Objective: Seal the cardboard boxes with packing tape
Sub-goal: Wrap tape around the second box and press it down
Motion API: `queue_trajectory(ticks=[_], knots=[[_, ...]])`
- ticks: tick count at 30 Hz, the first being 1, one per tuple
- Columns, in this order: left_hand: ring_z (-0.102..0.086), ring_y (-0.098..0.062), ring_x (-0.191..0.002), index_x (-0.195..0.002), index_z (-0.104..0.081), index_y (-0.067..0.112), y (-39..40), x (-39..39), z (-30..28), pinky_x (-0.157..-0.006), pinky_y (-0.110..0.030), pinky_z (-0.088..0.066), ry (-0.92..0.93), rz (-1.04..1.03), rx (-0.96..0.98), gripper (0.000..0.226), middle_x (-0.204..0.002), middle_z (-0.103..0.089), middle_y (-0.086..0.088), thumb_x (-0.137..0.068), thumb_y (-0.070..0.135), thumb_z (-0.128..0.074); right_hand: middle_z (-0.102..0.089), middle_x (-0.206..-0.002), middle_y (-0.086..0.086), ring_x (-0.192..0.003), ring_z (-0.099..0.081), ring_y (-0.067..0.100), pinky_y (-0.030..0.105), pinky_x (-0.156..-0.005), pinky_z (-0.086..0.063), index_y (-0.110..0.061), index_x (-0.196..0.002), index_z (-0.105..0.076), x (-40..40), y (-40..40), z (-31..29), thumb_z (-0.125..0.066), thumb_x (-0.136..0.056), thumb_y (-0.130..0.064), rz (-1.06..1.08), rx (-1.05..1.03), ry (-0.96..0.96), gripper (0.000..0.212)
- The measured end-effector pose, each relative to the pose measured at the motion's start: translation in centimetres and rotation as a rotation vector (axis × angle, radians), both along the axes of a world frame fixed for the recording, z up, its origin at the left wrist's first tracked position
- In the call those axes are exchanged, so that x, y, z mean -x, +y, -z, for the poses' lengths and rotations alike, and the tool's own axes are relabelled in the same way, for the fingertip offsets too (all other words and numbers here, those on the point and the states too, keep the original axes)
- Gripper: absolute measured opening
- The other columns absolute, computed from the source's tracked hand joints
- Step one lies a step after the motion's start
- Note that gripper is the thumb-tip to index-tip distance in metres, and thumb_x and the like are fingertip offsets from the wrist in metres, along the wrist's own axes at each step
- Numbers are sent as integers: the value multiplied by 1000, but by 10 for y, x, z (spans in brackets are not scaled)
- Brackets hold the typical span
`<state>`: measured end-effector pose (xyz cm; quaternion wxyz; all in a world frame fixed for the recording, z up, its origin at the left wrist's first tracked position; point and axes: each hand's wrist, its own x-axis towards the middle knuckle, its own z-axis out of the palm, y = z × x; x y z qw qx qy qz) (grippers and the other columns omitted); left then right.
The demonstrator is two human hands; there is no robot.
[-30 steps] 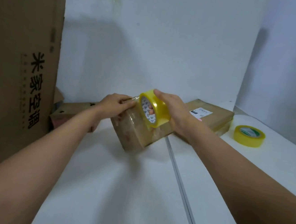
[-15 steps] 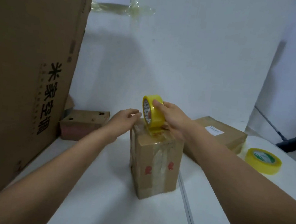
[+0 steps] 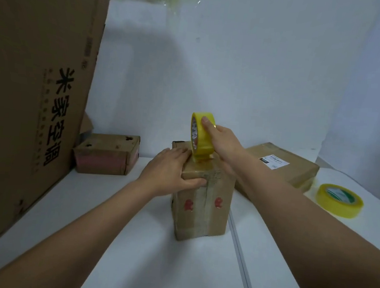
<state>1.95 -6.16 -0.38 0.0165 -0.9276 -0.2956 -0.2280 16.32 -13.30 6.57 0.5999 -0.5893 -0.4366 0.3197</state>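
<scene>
A small cardboard box (image 3: 203, 210) stands upright on the white table (image 3: 149, 267), with old tape and two red marks on its front face. My left hand (image 3: 172, 172) lies flat over its top left edge, thumb pressed on the front. My right hand (image 3: 221, 142) grips a yellow roll of packing tape (image 3: 200, 135), held on edge on the box's top, with a strip of tape running down onto it.
A very large cardboard carton (image 3: 32, 82) with black characters stands at the left. A low brown box (image 3: 106, 154) lies behind it, a flat labelled box (image 3: 282, 164) at the right, and a second yellow tape roll (image 3: 339, 200) beside that. A seam (image 3: 242, 260) splits the table.
The small box went from tilted to standing upright. My left hand moved from beside the box onto its top edge and now presses it. The tape roll stays on the top.
</scene>
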Motion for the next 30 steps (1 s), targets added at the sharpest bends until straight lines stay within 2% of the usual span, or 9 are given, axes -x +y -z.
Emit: queue_trajectory(ticks=[2, 4, 7, 8, 15, 20, 24, 27, 30], knots=[[-49, -18, -121, -138, -45, 25, 3, -3, -2, -104, -35, -36, 22, 1, 5, 93, -139, -52, 4, -71, 90, -37, -71, -60, -6, -57, -68, 8, 16, -50, -51, -13, -81, -65, 1, -6, -4, -54, -94, -49, 47, -6, -22, 40], [-48, -21, -125, -139, -47, 24, 6, -6, -5, -106, -36, -36, 38, -4, 32, 93, -143, -49, 4, -72, 88, -40, -70, -57, -3, -54, -68, 11, 18, -52, -53, -11, -78, -65, 3, -13, -9, -53, -94, -50, 42, 4, 10, 44], [-42, -24, -132, -146, -41, 27, 8, -11, -12, -109, -36, -34, 81, -6, 69, 93, -151, -41, 5, -74, 86, -43, -70, -58, 3, -59, -68, 19, 34, -74, -58, -10, -69, -66, 7, -26, -15, -49, -96, -49, 31, 30, 51, 50], [-43, -24, -132, -147, -40, 27, 8, -13, -14, -109, -37, -35, 93, -3, 78, 93, -151, -41, 5, -75, 85, -44, -68, -55, 2, -57, -67, 18, 35, -75, -57, -10, -67, -65, 8, -30, -15, -49, -97, -47, 57, 32, 72, 50], [-57, -24, -108, -124, -56, 26, 10, -19, -21, -89, -34, -45, 70, 36, 92, 59, -123, -60, 5, -79, 64, -62, -64, -49, 5, -47, -61, 18, 28, -58, -54, -5, -81, -55, 17, -53, -16, -48, -100, -34, 39, 99, 225, 36], [-50, -28, -125, -144, -41, 19, 15, -26, -21, -96, -37, -39, 114, -22, 110, 77, -143, -50, 0, -83, 64, -57, -61, -48, 7, -41, -58, 16, 28, -53, -53, -3, -75, -58, 20, -67, 9, -45, -103, -32, 50, 190, 313, 42], [-40, -24, -137, -152, -31, 20, 21, -26, -19, -109, -37, -33, 133, -63, 93, 86, -156, -36, 2, -84, 70, -52, -62, -60, 12, -52, -58, 21, 33, -61, -52, 0, -80, -60, 23, -69, 38, -42, -103, -33, 25, 260, 299, 45], [-40, -23, -137, -152, -31, 21, 25, -27, -17, -108, -37, -33, 132, -67, 92, 89, -156, -36, 3, -83, 72, -51, -64, -60, 11, -56, -60, 22, 33, -66, -53, -2, -76, -62, 22, -65, 48, -41, -103, -37, 53, 251, 196, 48], [-40, -23, -137, -152, -32, 20, 24, -27, -15, -110, -37, -32, 127, -59, 103, 95, -156, -36, 3, -79, 80, -48, -67, -62, 10, -65, -64, 22, 38, -82, -53, -3, -80, -64, 20, -65, 59, -41, -102, -41, 74, 273, 103, 50]])
